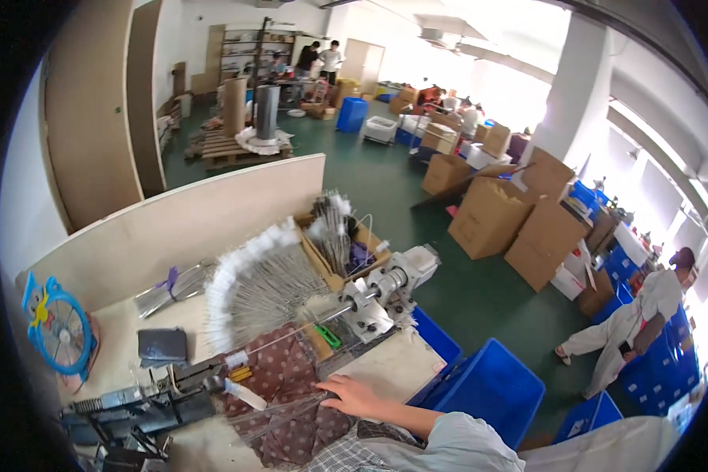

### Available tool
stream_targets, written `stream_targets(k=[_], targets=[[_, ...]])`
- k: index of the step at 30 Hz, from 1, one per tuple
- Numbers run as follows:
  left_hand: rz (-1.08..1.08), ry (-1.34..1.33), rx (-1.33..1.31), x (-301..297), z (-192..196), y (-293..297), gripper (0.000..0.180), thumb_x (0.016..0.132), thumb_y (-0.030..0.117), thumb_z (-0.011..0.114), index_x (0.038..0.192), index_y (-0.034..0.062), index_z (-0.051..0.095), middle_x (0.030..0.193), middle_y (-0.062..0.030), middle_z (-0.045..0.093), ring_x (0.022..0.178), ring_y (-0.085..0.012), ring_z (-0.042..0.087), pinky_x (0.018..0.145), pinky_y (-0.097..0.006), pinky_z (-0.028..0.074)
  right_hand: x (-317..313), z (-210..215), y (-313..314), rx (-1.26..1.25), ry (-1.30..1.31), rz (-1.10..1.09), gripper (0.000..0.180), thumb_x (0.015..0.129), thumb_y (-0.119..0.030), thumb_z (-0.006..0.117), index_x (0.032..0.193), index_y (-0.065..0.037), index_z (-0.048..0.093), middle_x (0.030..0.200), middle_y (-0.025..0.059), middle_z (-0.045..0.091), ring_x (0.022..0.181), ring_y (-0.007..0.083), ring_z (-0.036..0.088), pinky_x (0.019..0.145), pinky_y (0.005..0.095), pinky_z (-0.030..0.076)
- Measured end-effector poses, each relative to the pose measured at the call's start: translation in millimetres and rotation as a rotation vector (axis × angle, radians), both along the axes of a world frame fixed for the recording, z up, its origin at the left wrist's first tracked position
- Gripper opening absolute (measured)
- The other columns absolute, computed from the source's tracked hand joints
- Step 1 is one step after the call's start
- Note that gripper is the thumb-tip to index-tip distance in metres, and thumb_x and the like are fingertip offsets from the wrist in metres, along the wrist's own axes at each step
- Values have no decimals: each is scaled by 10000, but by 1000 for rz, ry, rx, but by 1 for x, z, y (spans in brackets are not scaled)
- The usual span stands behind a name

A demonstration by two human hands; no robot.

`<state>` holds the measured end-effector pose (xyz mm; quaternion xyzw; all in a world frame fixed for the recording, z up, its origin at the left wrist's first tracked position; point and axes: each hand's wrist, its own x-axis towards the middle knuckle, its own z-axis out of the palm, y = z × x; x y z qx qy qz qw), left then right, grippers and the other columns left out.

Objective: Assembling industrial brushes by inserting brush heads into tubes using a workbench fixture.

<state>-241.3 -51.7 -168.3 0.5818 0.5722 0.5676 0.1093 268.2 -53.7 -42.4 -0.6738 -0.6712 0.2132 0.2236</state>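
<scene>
My right hand reaches in from the lower right over a brown dotted cloth. Its fingers are closed at the ends of some thin wires, which stretch left across the cloth. Just beyond these wires lies a white brush-like piece. A long bench machine has a dark metal part at the left and a silver spindle head at the right, with a thin rod between them. Behind it, many wire-stemmed brushes with white tips lie fanned out. My left hand is not visible.
Beside the brushes, a cardboard box holds more wire stems. A green-handled tool lies near the spindle head. At left stand a blue round fan and a dark pouch. Blue bins flank the table; a person walks at right.
</scene>
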Motion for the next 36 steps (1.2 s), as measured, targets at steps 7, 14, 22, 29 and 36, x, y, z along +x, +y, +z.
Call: stream_targets(k=[7,14,22,29,36], targets=[[-436,-1272,-661,217,157,59,427,926,308,512,1240,18,497,1239,-189,496,1108,-297,497,908,-401,432,-22,-23,-5,256,-62,-175,385,855,-393,593,1157,-154,599,1057,97,539,936,297,532,835,386,443],[-763,-98,-487,264,92,108,330,938,131,430,1227,26,553,1221,-190,534,1148,-365,474,941,-461,407,-23,-29,0,416,-10,-196,306,842,-327,610,1012,-74,618,964,101,533,930,292,530,788,381,445],[-1142,-510,-623,270,108,140,397,909,216,507,1240,-4,503,1066,-176,620,895,-262,605,712,-350,483,-28,-27,-7,494,41,-267,233,823,-256,587,944,-59,619,877,117,518,909,309,518,773,407,440],[-956,260,257,206,-44,218,214,781,69,564,967,-28,606,734,-122,590,593,-253,512,542,-337,432,-26,-3,-3,147,73,-207,437,888,-486,502,1108,-141,654,1153,129,584,1085,283,531,912,422,424],[-855,354,50,362,209,71,159,834,162,543,843,8,582,681,-73,539,553,-189,476,517,-290,404,-13,-8,-8,247,148,-173,389,898,-444,500,1043,-131,680,1103,111,610,1027,297,550,892,418,435]])
